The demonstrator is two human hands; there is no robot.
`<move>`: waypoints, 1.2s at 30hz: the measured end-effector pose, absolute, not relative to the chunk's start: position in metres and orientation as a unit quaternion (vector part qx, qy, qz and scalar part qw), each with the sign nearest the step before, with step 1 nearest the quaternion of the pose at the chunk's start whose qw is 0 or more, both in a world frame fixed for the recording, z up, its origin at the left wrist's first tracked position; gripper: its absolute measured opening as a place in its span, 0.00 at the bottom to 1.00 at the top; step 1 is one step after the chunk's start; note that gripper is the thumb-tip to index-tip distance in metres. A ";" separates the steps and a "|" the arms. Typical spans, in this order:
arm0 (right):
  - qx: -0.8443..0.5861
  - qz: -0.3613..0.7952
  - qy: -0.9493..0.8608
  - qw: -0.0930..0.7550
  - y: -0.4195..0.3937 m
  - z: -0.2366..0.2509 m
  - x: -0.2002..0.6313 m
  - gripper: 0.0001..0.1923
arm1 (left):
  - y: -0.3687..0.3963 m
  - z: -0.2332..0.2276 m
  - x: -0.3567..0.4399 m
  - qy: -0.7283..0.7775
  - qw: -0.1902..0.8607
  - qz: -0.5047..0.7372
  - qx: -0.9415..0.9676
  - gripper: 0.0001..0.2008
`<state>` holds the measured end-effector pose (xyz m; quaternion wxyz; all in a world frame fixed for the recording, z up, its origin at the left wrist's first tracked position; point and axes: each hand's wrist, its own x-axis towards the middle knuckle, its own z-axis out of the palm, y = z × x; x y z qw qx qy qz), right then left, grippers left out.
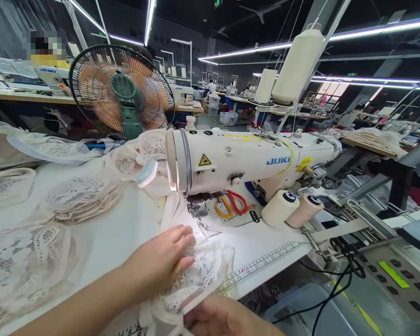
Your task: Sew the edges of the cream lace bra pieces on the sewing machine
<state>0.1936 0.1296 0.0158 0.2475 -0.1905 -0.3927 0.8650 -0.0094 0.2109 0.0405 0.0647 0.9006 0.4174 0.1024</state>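
Note:
A cream lace bra piece (210,266) lies on the table in front of the sewing machine (227,161), its far end running toward the needle area. My left hand (164,256) rests on top of this piece, fingers stretched forward and thumb apart, just short of the presser foot. At the near edge, my right hand (224,317) has its fingers curled around the edge of the lace; some fingertips are hidden under the fabric. The machine's lamp lights the cloth by the needle.
Stacked lace pieces (80,196) cover the table's left side. Red-handled scissors (237,201) and thread cones (280,207) sit under the machine arm. A ruler strip (262,263) follows the front edge. A fan (122,88) stands behind; a control panel (394,275) is at right.

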 end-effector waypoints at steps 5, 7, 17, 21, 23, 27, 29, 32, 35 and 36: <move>-0.201 0.872 -0.345 0.283 0.123 0.005 0.191 0.28 | 0.203 0.049 -0.004 0.418 0.087 0.041 0.903 0.23; -0.200 0.873 -0.329 0.299 0.123 0.005 0.188 0.28 | 0.206 0.055 -0.005 0.416 0.103 0.027 0.903 0.22; -0.195 0.878 -0.282 0.334 0.133 0.016 0.173 0.31 | 0.224 0.056 -0.013 0.403 0.098 0.036 0.909 0.20; -0.195 0.875 -0.257 0.360 0.135 0.005 0.164 0.29 | 0.232 0.063 -0.011 0.402 0.080 0.015 0.912 0.20; -0.193 0.868 -0.260 0.375 0.136 0.000 0.162 0.29 | 0.235 0.065 -0.010 0.404 0.074 0.000 0.912 0.21; -0.188 0.865 -0.280 0.372 0.135 -0.001 0.165 0.29 | 0.233 0.067 -0.006 0.421 0.072 -0.019 0.904 0.21; -0.195 0.864 -0.290 0.363 0.134 0.002 0.170 0.28 | 0.229 0.066 -0.005 0.423 0.073 -0.008 0.903 0.20; -0.226 0.859 -0.306 0.344 0.132 0.005 0.174 0.26 | 0.225 0.060 -0.006 0.417 0.071 0.023 0.906 0.20; -0.284 0.849 -0.303 0.327 0.132 0.007 0.173 0.22 | 0.224 0.052 -0.009 0.408 0.063 0.050 0.909 0.21; -0.305 0.846 -0.293 0.325 0.132 0.007 0.172 0.19 | 0.224 0.049 -0.010 0.405 0.063 0.052 0.911 0.22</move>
